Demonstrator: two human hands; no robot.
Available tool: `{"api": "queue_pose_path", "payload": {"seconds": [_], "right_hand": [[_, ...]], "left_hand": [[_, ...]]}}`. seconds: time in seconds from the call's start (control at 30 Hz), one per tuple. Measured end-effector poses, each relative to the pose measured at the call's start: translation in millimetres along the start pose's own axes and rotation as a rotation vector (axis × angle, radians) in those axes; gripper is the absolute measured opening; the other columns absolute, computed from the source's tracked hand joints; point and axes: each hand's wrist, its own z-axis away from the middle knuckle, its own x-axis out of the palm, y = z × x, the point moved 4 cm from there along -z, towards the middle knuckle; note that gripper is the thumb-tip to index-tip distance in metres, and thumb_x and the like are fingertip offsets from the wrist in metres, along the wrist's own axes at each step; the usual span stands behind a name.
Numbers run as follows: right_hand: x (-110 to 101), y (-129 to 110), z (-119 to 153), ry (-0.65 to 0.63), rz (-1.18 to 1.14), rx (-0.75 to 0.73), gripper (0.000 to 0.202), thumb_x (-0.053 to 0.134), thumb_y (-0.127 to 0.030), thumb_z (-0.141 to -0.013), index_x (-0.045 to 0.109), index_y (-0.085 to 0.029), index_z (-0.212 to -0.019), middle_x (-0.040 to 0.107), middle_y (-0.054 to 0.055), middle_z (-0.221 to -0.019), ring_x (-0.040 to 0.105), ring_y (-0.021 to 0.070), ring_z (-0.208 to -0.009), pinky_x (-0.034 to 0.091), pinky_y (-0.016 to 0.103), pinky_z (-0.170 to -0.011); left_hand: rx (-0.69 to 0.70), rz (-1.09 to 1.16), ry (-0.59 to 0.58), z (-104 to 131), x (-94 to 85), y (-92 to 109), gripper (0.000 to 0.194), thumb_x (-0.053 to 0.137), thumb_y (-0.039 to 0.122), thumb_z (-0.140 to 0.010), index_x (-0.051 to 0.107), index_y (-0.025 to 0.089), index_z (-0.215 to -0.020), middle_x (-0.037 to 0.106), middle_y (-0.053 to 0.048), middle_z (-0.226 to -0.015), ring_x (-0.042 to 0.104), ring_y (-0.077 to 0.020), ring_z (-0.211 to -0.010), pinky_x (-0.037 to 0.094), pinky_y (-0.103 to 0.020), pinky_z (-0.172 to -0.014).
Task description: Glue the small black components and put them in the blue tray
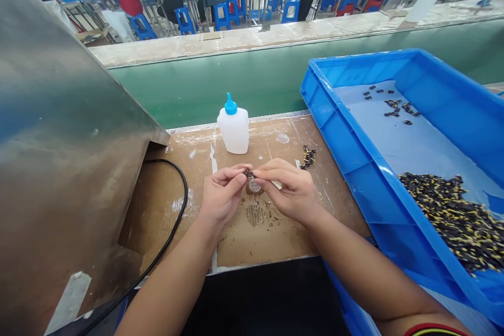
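Note:
Over the cardboard-covered bench, my left hand (223, 189) pinches a tiny dark piece (249, 172) between thumb and forefinger. My right hand (289, 186) meets it from the other side, its fingertips closed on the same dark piece. Its exact kind is too small to make out. Just below the fingertips sits a small round clear dish (254, 185), partly hidden by the hands. Behind them stands an upright white squeeze bottle (233, 131) with a blue nozzle cap. A little pile of black and yellow pieces (308, 157) lies beyond my right hand.
At the right, a large blue crate (354, 152) holds a heap of black and yellow pieces (452, 215). A metal housing (71, 131) and a black cable (184, 194) flank the left. Behind runs a green belt (189, 86); people sit at benches farther back.

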Motion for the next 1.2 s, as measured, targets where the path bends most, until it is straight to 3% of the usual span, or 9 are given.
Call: {"api": "queue_pose_path", "payload": {"seconds": [0.27,0.43,0.57,0.77,1.2], "right_hand": [[1.5,-1.2,0.6,0.003,0.108,-0.063,0.02,0.074,-0.009,-0.099,0.077,-0.024,-0.111,0.082,0.007,-0.102,0.077,0.0208,-0.089,0.064,0.04,-0.08],[0.3,-0.8,-1.3,0.011,0.147,-0.084,0.02,0.073,-0.008,-0.1,0.076,-0.024,-0.112,0.081,0.007,-0.102,0.076,0.0202,-0.09,0.064,0.038,-0.078],[-1.1,0.5,-1.9,0.009,0.203,-0.103,0.023,0.071,-0.009,-0.099,0.075,-0.025,-0.115,0.08,0.007,-0.104,0.075,0.0205,-0.09,0.065,0.039,-0.079],[-2.1,1.7,-0.4,0.018,0.276,-0.158,0.028,0.069,-0.006,-0.097,0.073,-0.027,-0.117,0.08,0.006,-0.101,0.074,0.0219,-0.087,0.064,0.041,-0.077],[-1.0,-0.3,7.5,-0.035,0.348,-0.274,0.038,0.076,-0.009,-0.095,0.073,-0.029,-0.127,0.079,0.007,-0.106,0.072,0.0246,-0.092,0.066,0.044,-0.079]], "left_hand": [[0.079,-0.092,0.035,-0.5,-1.3,-1.8,0.022,0.103,0.033,-0.067,0.085,0.024,-0.077,0.085,-0.008,-0.103,0.08,-0.0203,-0.098,0.063,-0.031,-0.093],[0.209,-0.246,0.014,2.7,-3.9,-3.2,0.011,0.093,0.031,-0.083,0.086,0.025,-0.089,0.084,-0.009,-0.112,0.079,-0.0222,-0.11,0.062,-0.033,-0.101],[0.355,-0.517,0.034,9.4,1.0,7.0,0.009,0.083,0.03,-0.093,0.087,0.024,-0.098,0.082,-0.01,-0.12,0.077,-0.0251,-0.115,0.061,-0.038,-0.103],[0.595,-0.736,0.027,17.7,7.6,19.0,0.018,0.079,0.021,-0.094,0.086,0.028,-0.108,0.083,-0.007,-0.111,0.077,-0.0236,-0.104,0.061,-0.04,-0.101],[0.472,-0.582,0.057,16.5,4.0,11.9,0.007,0.084,0.022,-0.089,0.087,0.025,-0.096,0.084,-0.008,-0.104,0.08,-0.0215,-0.096,0.066,-0.035,-0.092]]}}
